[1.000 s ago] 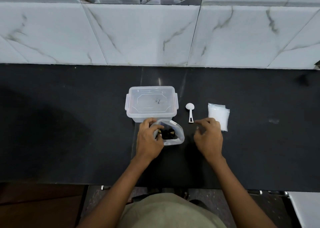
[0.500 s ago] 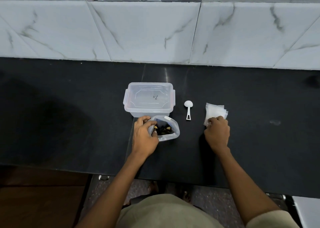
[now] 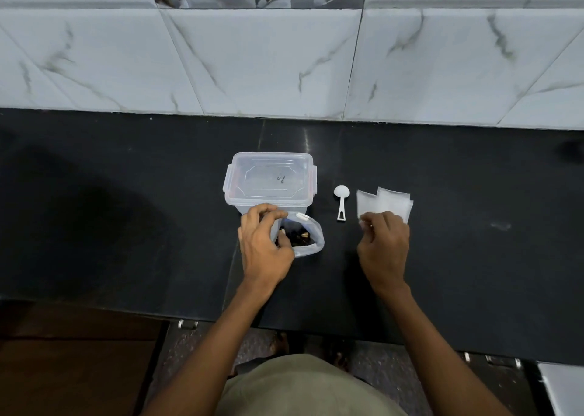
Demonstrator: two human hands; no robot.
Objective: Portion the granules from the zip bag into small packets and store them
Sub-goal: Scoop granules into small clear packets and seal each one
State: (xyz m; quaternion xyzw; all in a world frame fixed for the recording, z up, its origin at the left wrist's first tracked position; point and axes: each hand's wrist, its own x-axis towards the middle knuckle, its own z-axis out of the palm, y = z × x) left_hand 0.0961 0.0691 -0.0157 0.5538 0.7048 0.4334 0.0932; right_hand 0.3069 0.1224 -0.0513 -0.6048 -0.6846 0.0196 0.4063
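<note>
A clear zip bag (image 3: 311, 245) stands open on the black counter, with dark granules (image 3: 297, 238) inside. My left hand (image 3: 264, 245) grips the bag's left rim, thumb at the mouth. Just behind the bag sits a clear lidded plastic box (image 3: 268, 180). A small white scoop (image 3: 341, 202) lies to the right of the box. Further right lies a small pile of white packets (image 3: 384, 205). My right hand (image 3: 384, 246) pinches the near corner of a packet from that pile.
The black counter (image 3: 126, 210) runs to a marble-tiled wall (image 3: 268, 61) behind. Its front edge is close to my body. A pale smudge (image 3: 501, 226) marks the counter at the right.
My right hand moved right from beside the bag to the packet pile and took hold of a packet, fanning the pile. My left hand kept its hold on the bag.
</note>
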